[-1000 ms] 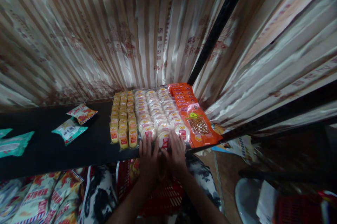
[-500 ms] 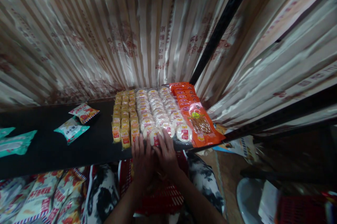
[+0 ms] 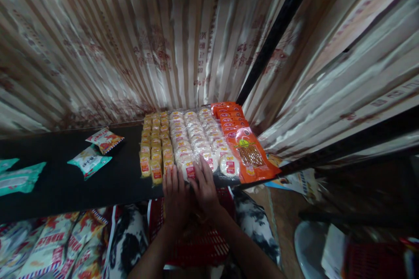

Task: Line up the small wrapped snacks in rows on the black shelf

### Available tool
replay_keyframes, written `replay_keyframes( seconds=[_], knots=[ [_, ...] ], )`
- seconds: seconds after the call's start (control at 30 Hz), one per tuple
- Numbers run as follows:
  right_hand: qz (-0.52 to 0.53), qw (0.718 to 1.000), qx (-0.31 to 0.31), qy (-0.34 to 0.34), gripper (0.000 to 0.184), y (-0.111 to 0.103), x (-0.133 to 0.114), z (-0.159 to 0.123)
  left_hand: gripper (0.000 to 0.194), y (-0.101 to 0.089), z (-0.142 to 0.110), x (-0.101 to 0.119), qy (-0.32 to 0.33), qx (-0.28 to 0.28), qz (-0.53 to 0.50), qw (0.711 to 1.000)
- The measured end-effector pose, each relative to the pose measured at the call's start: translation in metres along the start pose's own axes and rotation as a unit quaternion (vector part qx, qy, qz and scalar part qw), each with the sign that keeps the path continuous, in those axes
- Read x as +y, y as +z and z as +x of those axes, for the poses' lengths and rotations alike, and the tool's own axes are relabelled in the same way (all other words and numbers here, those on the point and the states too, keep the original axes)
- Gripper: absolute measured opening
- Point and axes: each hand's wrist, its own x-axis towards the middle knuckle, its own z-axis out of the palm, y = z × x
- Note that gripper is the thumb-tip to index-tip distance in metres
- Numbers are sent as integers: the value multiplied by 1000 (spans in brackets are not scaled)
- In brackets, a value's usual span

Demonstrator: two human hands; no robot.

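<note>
Rows of small wrapped snacks lie on a black shelf [image 3: 81, 183]: yellow packs [image 3: 153, 148] on the left, round white cakes [image 3: 196, 139] in the middle, orange packets [image 3: 245, 150] on the right. My left hand [image 3: 176, 196] rests flat at the shelf's front edge, fingers stretched toward the front yellow and white packs. My right hand [image 3: 204, 185] lies beside it, fingers spread over the front white cakes. Neither hand grips anything.
A red-and-white packet [image 3: 104, 139] and teal packets [image 3: 88, 162] [image 3: 19, 178] lie loose on the shelf's left part. A red basket [image 3: 203, 239] sits below my arms. Bagged goods [image 3: 49, 248] fill the lower left. Striped plastic sheeting backs the shelf; a black post [image 3: 275, 34] stands right.
Both hands have slid a little to the left along the shelf's front edge, from the right white-cake rows to the rows nearer the yellow packs.
</note>
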Motion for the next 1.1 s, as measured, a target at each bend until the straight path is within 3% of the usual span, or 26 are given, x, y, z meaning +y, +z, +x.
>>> replay_keyframes(
  seconds=[0.17,0.33,0.53,0.8,0.97,1.1],
  knots=[
    [-11,1000,14,-11,54,3,-2,4,57,2,2,-2,-6,12,-3,1000],
    [-7,1000,19,-10,50,4,-2,1,43,4,10,-6,39,-15,2,999],
    [-44,999,12,-22,46,-10,10,-1,41,6,17,-6,50,-23,9,998],
    [-221,971,69,62,49,-40,40,13,45,5,15,-4,46,-48,-4,998],
    [-219,961,122,114,54,-46,43,3,44,6,15,-6,49,-55,-1,997],
    [-184,973,86,112,53,-38,40,-9,43,5,15,-6,50,-54,-2,997]
  ],
)
